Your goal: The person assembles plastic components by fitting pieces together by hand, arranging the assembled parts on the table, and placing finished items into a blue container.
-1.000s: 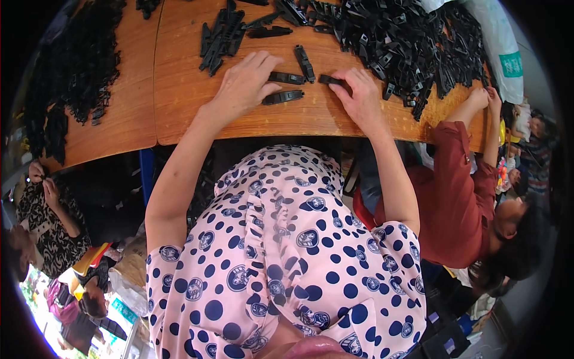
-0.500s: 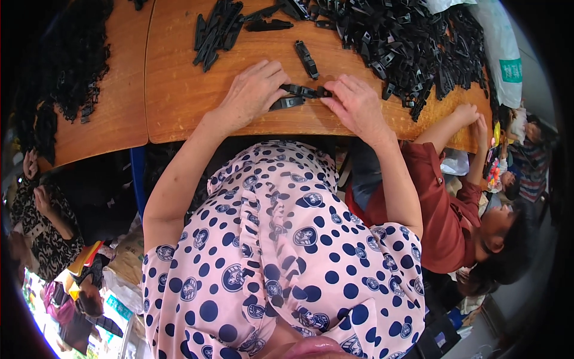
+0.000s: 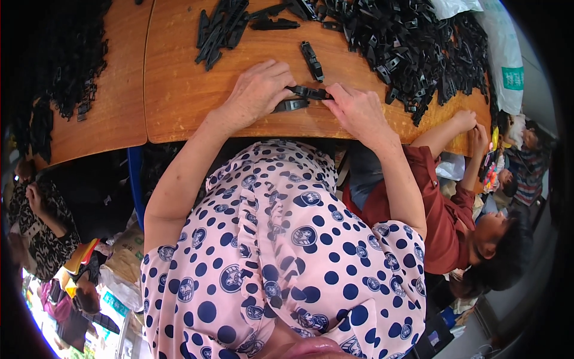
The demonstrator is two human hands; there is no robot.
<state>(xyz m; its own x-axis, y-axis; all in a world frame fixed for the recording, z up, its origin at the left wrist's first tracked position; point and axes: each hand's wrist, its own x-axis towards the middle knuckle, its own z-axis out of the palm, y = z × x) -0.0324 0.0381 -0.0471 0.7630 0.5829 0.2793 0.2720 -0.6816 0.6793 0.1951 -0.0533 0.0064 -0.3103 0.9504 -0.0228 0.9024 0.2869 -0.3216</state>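
Note:
Between my two hands, just above the near edge of the table, is a narrow black plastic piece (image 3: 310, 93). My left hand (image 3: 258, 93) pinches its left end with thumb and fingers. At the other end, the fingertips of my right hand (image 3: 356, 110) are closed on it and cover that tip. A second black plastic strip (image 3: 292, 105) shows beneath, close to my left fingers; part of it is hidden by them. Beyond my hands a separate long black part (image 3: 311, 61) lies by itself on the wooden table (image 3: 179, 90).
A large heap of black plastic parts (image 3: 412, 54) covers the far right, beside a white plastic bag (image 3: 505, 60). Several long black pieces (image 3: 222, 30) lie at the far left. Another dark pile (image 3: 66, 60) stands left. A person in a red shirt (image 3: 439, 209) sits at my right; another person (image 3: 45, 227) is left.
My right fingers have closed in on the black piece's right end, where a small dark bit showed at their tips before. Both hands stay in nearly the same place.

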